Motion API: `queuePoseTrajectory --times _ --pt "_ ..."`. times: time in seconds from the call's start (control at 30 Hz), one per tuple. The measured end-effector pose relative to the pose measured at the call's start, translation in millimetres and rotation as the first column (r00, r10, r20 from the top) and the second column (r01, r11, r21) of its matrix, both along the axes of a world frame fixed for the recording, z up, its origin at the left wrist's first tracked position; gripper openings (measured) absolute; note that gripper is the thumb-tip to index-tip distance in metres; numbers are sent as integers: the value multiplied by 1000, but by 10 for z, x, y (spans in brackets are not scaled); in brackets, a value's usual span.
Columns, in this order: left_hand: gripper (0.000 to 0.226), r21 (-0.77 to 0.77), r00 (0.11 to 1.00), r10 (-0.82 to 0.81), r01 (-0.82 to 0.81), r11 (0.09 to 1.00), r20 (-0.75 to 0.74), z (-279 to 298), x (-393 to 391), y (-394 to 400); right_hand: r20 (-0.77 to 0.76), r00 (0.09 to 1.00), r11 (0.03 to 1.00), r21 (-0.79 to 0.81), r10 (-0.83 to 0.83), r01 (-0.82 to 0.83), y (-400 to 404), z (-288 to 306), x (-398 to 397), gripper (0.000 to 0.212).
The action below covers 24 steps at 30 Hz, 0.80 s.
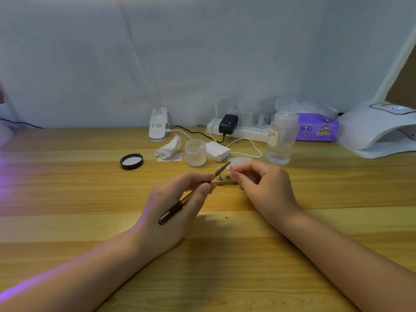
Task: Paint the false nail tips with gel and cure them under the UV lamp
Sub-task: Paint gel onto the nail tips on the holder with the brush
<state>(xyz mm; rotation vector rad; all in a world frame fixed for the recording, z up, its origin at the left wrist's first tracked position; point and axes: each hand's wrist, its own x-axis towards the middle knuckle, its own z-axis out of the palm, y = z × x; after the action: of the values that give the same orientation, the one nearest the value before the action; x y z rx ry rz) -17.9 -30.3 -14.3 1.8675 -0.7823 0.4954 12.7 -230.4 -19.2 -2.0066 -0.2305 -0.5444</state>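
Over the wooden bench (67,199), two hands meet.
Left hand (177,203) pinches a brush (193,193); its tip touches the small nail tip (230,170) pinched by the right hand (265,188). UV lamp (378,129) sits far right.

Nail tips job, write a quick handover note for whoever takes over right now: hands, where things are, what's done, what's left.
Left hand grips the gel brush, bristles raised toward the tip.
Right hand pinches one false nail tip above the wooden stand, which carries more tips.
Open gel jar sits behind the stand; its black lid lies to the left.
UV lamp is at far right, nothing visible inside.
Done: jar opened.
Left: paint the tips, cure them.
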Motion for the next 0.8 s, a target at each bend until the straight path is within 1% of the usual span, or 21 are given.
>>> queuePoseTrajectory --times 0.03,0.13,0.23,0.37,0.5,0.7,0.8 --pt "21 -2 1000 -2 2 1000 -9 -3 3 0 3 1000 1000 7 15 -15 3 5 -5 3" --pt "22 -14 999 -15 14 1000 -44 -13 1 4 19 1000 1000 -4 20 -20 1 6 -8 19" --pt "23 -84 992 -43 33 996 -121 -19 -9 14 20 999 1000 -5 28 -28 -4 1 -13 24" --pt "26 -125 991 -35 19 992 -126 -15 -19 6 8 998 998 25 59 -59 -3 0 -10 17" --pt "28 -172 986 -33 4 985 -161 -11 9 -3 -15 996 995 55 89 -88 2 7 -5 10" --pt "26 -164 991 18 -40 986 -129 -21 23 -2 -28 984 977 133 174 -169 13 42 -27 11" --pt "27 -173 992 21 -42 984 -126 -24 16 -2 -26 984 974 145 178 -173 18 49 -32 10"
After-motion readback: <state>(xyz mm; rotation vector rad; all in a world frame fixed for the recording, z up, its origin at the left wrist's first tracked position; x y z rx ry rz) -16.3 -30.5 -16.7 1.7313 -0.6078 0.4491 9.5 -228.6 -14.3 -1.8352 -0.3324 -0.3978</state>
